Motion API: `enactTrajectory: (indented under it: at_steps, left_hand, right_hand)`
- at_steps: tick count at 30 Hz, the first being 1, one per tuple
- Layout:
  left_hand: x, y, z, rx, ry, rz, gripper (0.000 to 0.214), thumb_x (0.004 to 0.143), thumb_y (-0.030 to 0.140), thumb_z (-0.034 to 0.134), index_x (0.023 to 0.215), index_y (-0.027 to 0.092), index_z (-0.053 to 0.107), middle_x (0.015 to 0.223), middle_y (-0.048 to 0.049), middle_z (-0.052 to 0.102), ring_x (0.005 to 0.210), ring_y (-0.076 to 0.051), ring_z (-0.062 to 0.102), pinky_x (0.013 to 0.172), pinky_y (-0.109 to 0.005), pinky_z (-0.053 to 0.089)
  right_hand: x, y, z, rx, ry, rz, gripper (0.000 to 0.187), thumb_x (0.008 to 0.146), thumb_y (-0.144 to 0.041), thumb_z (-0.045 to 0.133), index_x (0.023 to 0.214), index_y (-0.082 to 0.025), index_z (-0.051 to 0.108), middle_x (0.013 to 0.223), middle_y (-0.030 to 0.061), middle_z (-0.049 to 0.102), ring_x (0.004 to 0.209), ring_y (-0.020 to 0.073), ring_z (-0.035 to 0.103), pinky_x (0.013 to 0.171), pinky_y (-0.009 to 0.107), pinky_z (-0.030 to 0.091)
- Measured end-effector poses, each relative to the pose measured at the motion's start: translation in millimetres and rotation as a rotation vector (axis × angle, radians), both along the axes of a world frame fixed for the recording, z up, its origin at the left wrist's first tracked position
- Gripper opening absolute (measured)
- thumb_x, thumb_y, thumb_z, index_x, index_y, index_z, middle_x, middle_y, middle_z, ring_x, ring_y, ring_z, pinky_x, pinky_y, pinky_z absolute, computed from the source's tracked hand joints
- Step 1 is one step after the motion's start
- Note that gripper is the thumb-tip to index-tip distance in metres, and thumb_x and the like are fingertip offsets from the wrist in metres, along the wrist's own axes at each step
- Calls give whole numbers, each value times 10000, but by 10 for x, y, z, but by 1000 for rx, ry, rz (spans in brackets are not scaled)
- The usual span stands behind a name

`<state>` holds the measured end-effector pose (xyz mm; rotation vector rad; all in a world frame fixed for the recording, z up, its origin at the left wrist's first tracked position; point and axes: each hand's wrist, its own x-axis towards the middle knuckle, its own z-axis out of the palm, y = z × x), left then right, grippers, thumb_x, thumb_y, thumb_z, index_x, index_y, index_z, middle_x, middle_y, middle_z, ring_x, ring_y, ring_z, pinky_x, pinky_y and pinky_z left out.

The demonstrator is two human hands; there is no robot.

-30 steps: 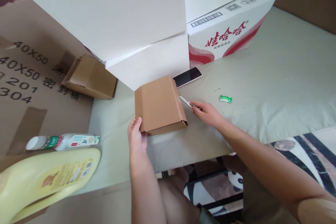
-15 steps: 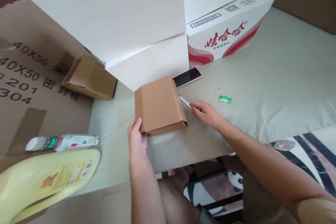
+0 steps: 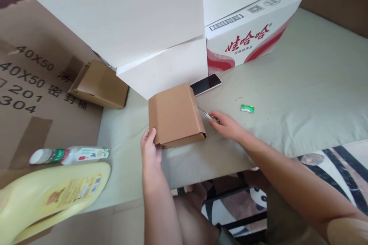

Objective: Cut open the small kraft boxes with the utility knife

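A closed brown cardboard box [image 3: 176, 113] lies flat on the cloth-covered table. My left hand [image 3: 150, 147] grips its near-left corner, thumb on top and the other fingers lower down, partly hidden. In my right hand [image 3: 225, 125], closed around the handle, is a small knife [image 3: 207, 114] with a thin silver blade. Its tip points at the right side of the box, close to the edge; whether it touches I cannot tell. Behind the box a phone [image 3: 207, 84] lies screen up, partly covered by the box from this angle.
White cartons [image 3: 163, 69] stand behind, beside a red-and-white carton [image 3: 253, 42]. To the left are a smaller brown box [image 3: 103, 86], a large printed carton [image 3: 28, 122], a plastic bottle [image 3: 71, 155] and a yellow jug [image 3: 66, 189]. A green wrapper [image 3: 247, 108] lies right of the knife.
The knife has turned in my right hand, so its blade now shows as a thinner line. My left hand keeps its hold and the box stays in place.
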<state>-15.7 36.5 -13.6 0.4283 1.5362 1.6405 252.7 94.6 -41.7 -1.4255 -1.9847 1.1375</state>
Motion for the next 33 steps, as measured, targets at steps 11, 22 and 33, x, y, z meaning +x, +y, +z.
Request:
enactTrajectory:
  at_steps: [11, 22, 33]
  left_hand:
    - [12, 3, 14, -9, 1, 1, 417, 488, 385, 889, 760, 176, 653, 778, -21, 712, 632, -146, 626, 549, -234, 447]
    - [25, 0, 10, 3, -3, 3, 449, 462, 405, 905, 734, 172, 636, 742, -10, 703, 607, -131, 617, 523, -217, 437]
    - [28, 2, 12, 3, 20, -7, 431, 483, 410, 893, 728, 178, 625, 737, -17, 699, 610, -142, 622, 533, -229, 441]
  right_hand:
    - [6, -2, -41, 74, -132, -26, 359, 930, -255, 473, 1245, -182, 630, 1072, 103, 729, 962, 244, 645, 788, 311, 448]
    - [48, 0, -85, 214, -431, -109, 492, 887, -191, 432, 1356, -170, 581, 1159, 150, 601, 922, 261, 627, 695, 328, 453]
    - [39, -17, -30, 221, -446, -76, 443, 888, -202, 444, 1291, -217, 627, 1145, 118, 631, 939, 246, 624, 635, 316, 417]
